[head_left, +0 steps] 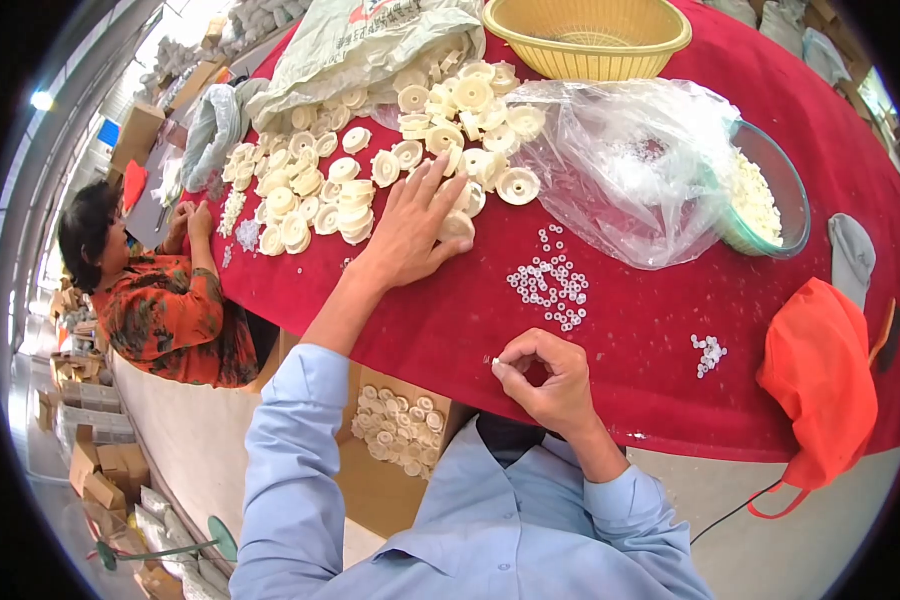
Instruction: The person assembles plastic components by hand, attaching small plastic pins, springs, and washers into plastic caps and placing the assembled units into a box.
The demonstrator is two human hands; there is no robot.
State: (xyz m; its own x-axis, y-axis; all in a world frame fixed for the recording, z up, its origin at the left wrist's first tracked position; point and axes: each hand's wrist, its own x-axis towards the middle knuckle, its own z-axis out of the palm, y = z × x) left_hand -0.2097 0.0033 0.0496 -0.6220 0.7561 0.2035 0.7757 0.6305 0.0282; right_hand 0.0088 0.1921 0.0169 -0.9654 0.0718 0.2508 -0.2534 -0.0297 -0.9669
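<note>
My left hand [410,228] lies over the near edge of a heap of cream round plastic parts [342,168], its fingers stretched out and apart. One cream part [457,228] sits between its thumb and forefinger, touching or very close. My right hand [550,378] is closed in a pinch above the front edge of the table. A small white piece [497,364] shows at its fingertips, too small to make out fully. Farther off lies a scatter of small white rings [552,285], with a smaller cluster of rings [708,355] to the right.
A red cloth [660,300] covers the table. Behind are a woven sack [370,50], a yellow basket [590,65], a clear plastic bag [620,170] and a teal bowl [795,200] of small cream pieces. A red bag [820,375] hangs right; an open carton [385,495] stands below. Another person [165,290] works left.
</note>
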